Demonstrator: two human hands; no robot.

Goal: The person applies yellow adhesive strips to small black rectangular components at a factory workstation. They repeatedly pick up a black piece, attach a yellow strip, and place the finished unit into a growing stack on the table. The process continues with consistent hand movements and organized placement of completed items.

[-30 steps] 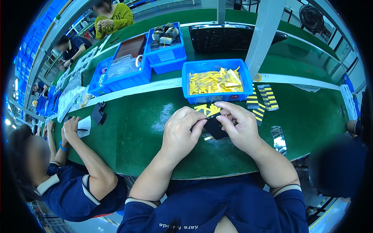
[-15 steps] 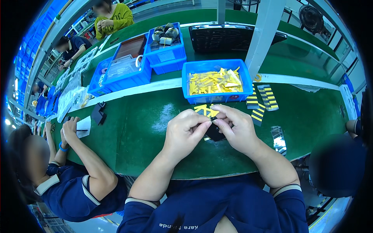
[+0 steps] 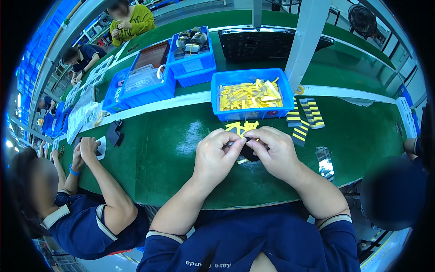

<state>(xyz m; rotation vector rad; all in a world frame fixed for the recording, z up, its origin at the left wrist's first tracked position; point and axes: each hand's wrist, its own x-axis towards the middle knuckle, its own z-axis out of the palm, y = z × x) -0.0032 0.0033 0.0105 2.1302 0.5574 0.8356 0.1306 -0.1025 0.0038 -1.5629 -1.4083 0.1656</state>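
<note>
My left hand (image 3: 219,153) and my right hand (image 3: 273,148) meet in front of me, low over the bench. Thumb and forefinger of each are pinched at the upper edge of a small flat black piece (image 3: 249,154). My fingers cover much of that piece, and whether a strip is between them cannot be made out. Just beyond my fingertips lies a loose heap of yellow strips (image 3: 244,126). A blue bin (image 3: 253,115), full of more yellow strips (image 3: 253,94), stands behind the heap.
Dark sheets with yellow stripes (image 3: 311,113) and a shiny clear-and-black strip (image 3: 325,163) lie to the right. Black folded pieces (image 3: 115,133) sit leftward. A white post (image 3: 308,43) rises behind the bin; blue crates (image 3: 192,63) stand back left. A co-worker's hands (image 3: 86,149) work at left.
My hands stay at the black piece, with only a slight shift of the fingers. At left, the co-worker's hands have shifted a little to the right.
</note>
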